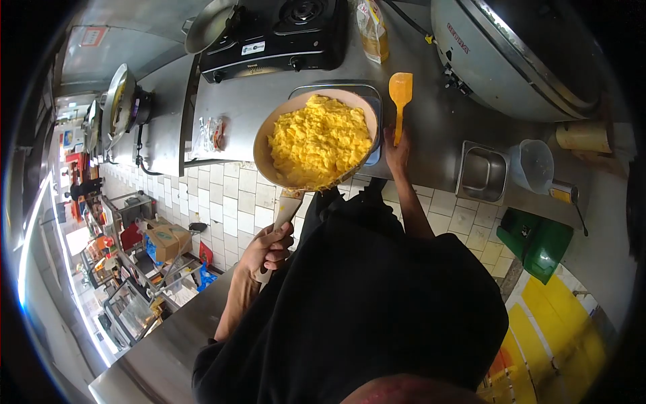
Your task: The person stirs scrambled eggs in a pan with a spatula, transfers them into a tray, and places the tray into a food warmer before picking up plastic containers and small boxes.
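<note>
My left hand (267, 250) is wrapped round the pale handle of a frying pan (263, 149). Scrambled eggs (319, 141), yellow and lumpy, fill most of the pan. The pan is over the near part of a rectangular tray (372, 94) on the steel counter; whether it touches the tray I cannot tell. At the counter's front edge, my right hand (397, 149) grips the lower end of an orange spatula (401, 91), its blade pointing away from me. The tray's inside is mostly hidden by the pan.
A black gas stove (276, 40) with another pan (210, 27) stands at the back. Behind the spatula is a bag (373, 30). A large round cooker (511, 57), a steel container (482, 172) and a clear measuring jug (531, 165) are at right. Plastic packets (210, 134) lie left.
</note>
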The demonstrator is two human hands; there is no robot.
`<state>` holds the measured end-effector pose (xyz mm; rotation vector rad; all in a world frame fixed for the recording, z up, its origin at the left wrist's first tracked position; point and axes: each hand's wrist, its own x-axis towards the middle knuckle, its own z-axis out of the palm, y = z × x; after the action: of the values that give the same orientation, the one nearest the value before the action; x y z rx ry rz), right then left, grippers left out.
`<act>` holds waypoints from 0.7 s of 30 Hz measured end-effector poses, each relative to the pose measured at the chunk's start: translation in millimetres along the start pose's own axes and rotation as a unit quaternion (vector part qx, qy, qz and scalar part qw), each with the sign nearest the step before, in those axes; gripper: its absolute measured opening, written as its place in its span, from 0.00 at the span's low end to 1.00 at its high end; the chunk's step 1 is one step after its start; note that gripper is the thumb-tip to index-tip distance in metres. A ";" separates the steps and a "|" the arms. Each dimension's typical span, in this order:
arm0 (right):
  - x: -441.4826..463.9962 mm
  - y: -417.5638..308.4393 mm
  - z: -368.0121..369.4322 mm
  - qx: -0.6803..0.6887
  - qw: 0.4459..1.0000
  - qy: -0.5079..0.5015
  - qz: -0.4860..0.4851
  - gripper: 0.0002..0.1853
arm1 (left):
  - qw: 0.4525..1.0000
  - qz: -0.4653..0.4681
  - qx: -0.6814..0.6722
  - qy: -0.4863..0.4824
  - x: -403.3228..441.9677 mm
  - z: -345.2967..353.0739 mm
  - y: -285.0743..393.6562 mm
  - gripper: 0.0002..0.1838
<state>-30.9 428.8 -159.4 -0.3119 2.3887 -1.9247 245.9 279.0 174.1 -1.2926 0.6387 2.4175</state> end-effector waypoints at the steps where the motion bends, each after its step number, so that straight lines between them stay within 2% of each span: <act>1: 0.2 -5.5 -2.4 -0.012 1.000 0.004 -0.009 0.11 | 1.000 -0.009 0.004 0.003 0.7 2.2 2.6 0.12; 7: 16.3 11.5 -6.9 -0.034 0.999 0.014 0.021 0.11 | 0.998 -0.048 -0.019 -0.024 12.9 -4.0 16.4 0.11; 9: 20.3 8.0 -7.3 0.009 1.000 0.007 0.026 0.11 | 0.998 -0.055 -0.017 -0.032 16.6 -4.3 19.4 0.11; 12: 27.1 -5.9 -9.2 0.023 1.000 -0.014 0.011 0.11 | 0.997 -0.075 -0.011 -0.004 21.9 -1.8 23.6 0.12; 15: 38.6 -8.8 -14.0 0.007 0.999 -0.032 -0.008 0.10 | 0.995 -0.082 -0.054 -0.026 22.6 -3.1 29.2 0.11; 18: 57.6 -9.8 -12.3 0.018 0.997 -0.057 -0.038 0.09 | 0.969 -0.107 -0.218 -0.034 22.8 9.7 44.9 0.09; 21: 80.0 -17.8 -13.7 0.024 0.994 -0.101 -0.037 0.09 | 0.976 -0.055 -0.212 -0.012 19.6 12.4 46.8 0.06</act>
<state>-109.4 422.9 -132.5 -0.5711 2.2282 -1.8751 204.4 247.3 174.6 -1.4049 0.0353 2.5557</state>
